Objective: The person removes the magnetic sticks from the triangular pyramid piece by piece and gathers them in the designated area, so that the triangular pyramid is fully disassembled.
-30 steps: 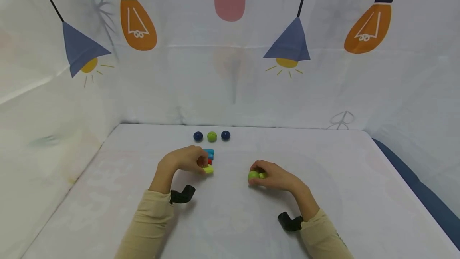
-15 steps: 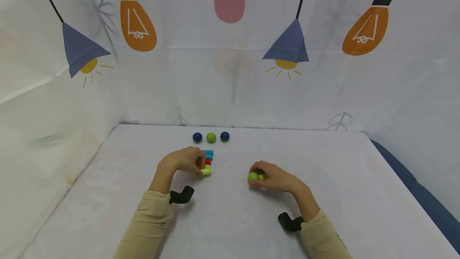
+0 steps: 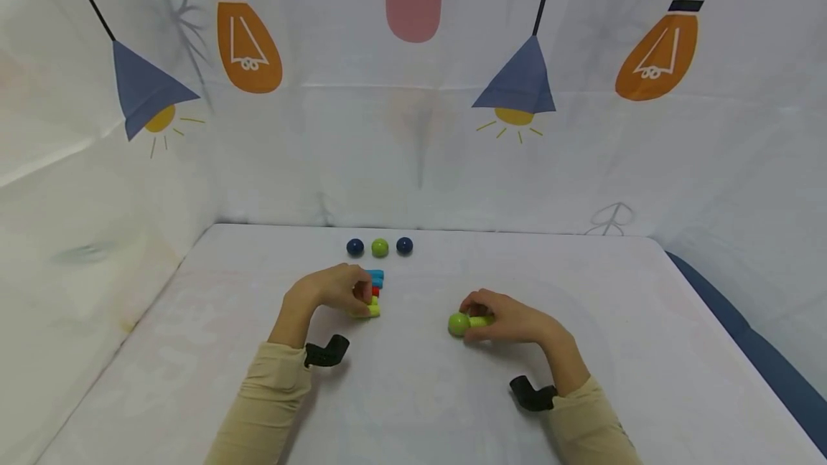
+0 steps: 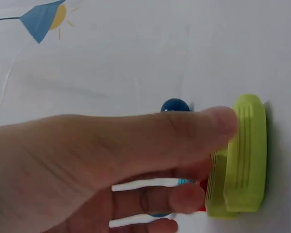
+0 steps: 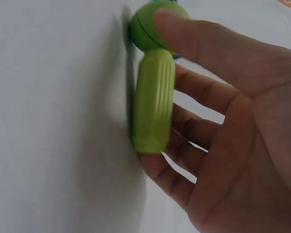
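In the head view my left hand (image 3: 337, 288) is at a small row of coloured sticks. Its thumb presses a yellow-green ridged stick (image 4: 247, 155), with a second yellow-green stick (image 4: 218, 194) right beside it. Behind them lie a red stick (image 3: 375, 292) and blue sticks (image 3: 377, 278), partly hidden by the fingers. Farther right, my right hand (image 3: 510, 318) holds a green ball (image 3: 459, 324) joined end-on to a yellow-green stick (image 5: 154, 102). The right thumb lies over the ball, and the other fingers curve along the stick's far side.
Beyond the sticks, a dark blue ball (image 3: 355, 247), another green ball (image 3: 380, 247) and a second dark blue ball (image 3: 404, 246) stand in a row near the back edge of the white table (image 3: 581, 293). A printed cloth (image 3: 362, 156) hangs behind.
My right hand has shifted slightly right, and more of the stick behind its green ball shows. The left hand's yellow-green stick has come slightly nearer, and a second one shows behind it.
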The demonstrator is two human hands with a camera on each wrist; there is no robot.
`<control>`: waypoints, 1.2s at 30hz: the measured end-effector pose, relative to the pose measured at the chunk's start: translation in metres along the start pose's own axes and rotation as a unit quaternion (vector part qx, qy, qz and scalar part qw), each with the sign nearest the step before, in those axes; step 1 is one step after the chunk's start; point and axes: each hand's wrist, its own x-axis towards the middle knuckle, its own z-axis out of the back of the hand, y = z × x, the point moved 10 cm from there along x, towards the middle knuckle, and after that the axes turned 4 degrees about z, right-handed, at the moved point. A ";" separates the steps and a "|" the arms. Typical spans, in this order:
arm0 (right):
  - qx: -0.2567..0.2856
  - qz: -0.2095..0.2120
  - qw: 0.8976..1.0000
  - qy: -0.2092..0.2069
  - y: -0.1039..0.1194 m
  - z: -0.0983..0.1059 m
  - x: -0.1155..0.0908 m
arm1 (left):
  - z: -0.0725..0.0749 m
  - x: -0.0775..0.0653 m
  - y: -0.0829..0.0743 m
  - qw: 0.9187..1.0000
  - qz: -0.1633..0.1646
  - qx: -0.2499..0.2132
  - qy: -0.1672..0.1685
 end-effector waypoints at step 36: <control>0.045 0.041 0.998 0.030 0.000 -0.016 0.012 | -0.052 0.054 -0.098 0.979 -0.124 0.077 -0.142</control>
